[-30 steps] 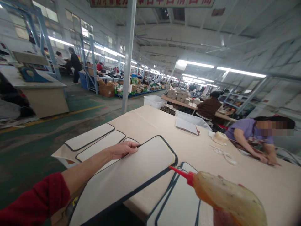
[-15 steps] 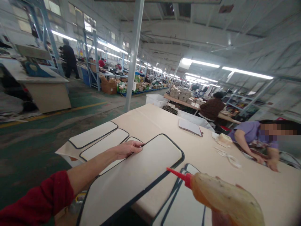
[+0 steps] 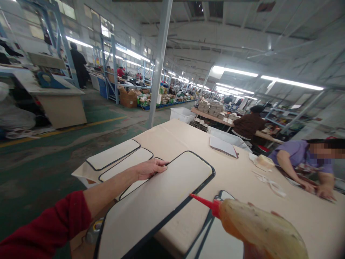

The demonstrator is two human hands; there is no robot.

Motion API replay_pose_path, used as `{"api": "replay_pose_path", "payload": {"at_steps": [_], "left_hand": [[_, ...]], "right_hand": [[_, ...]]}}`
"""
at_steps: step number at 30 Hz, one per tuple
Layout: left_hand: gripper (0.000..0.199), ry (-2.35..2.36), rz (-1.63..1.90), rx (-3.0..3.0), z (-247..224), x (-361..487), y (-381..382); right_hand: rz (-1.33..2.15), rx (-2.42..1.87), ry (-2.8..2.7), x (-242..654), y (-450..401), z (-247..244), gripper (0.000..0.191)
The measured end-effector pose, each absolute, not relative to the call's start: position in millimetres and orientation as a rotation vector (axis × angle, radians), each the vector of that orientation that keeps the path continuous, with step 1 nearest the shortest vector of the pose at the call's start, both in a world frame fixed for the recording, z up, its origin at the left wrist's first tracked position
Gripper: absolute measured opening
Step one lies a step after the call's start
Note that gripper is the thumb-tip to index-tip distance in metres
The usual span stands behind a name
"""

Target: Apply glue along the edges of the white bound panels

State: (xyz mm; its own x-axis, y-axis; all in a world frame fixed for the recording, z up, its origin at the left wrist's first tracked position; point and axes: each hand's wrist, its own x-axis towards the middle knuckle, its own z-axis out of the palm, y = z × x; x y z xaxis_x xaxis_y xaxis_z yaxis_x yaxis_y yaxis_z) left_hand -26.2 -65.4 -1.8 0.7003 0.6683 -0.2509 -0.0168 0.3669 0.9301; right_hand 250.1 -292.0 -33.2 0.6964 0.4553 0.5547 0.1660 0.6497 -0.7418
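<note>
My left hand [image 3: 151, 169] pinches the far left edge of a long white panel [image 3: 159, 194] with rounded corners and a dark border. The panel slants toward me, its near end past the table edge. In my right hand [image 3: 254, 250], mostly hidden behind it, is a yellowish glue bottle [image 3: 261, 225] with a red nozzle. The nozzle tip is at the panel's right border; whether it touches, I cannot tell. Similar bordered panels [image 3: 114, 154] lie left of my left hand. More panels [image 3: 223, 230] lie beneath the bottle, partly hidden by it.
The cream-topped table [image 3: 175, 135] spreads ahead. A clipboard-like flat item [image 3: 223, 145], a pale block [image 3: 264, 162] and white strips [image 3: 272, 185] rest on it. At the right, a co-worker in a purple top [image 3: 291, 154] leans over the table. A metal post [image 3: 159, 68] stands beyond.
The nozzle tip has moved a little along the panel's right border toward me. The view has shifted slightly, and my left hand keeps its grip on the panel.
</note>
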Motion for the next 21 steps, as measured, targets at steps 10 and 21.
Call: {"api": "replay_pose_path", "payload": {"at_steps": [10,21], "left_hand": [[0.036,0.724,0.497,1.092,6.9,-31.8,-60.2],[0.033,0.701,0.488,1.061,9.9,-24.5,-49.6]], "right_hand": [[0.225,-0.772,-0.764,236.1,-281.9,-33.9,0.055],[0.192,-0.804,-0.821,234.0,-277.2,-40.3,0.06]]}}
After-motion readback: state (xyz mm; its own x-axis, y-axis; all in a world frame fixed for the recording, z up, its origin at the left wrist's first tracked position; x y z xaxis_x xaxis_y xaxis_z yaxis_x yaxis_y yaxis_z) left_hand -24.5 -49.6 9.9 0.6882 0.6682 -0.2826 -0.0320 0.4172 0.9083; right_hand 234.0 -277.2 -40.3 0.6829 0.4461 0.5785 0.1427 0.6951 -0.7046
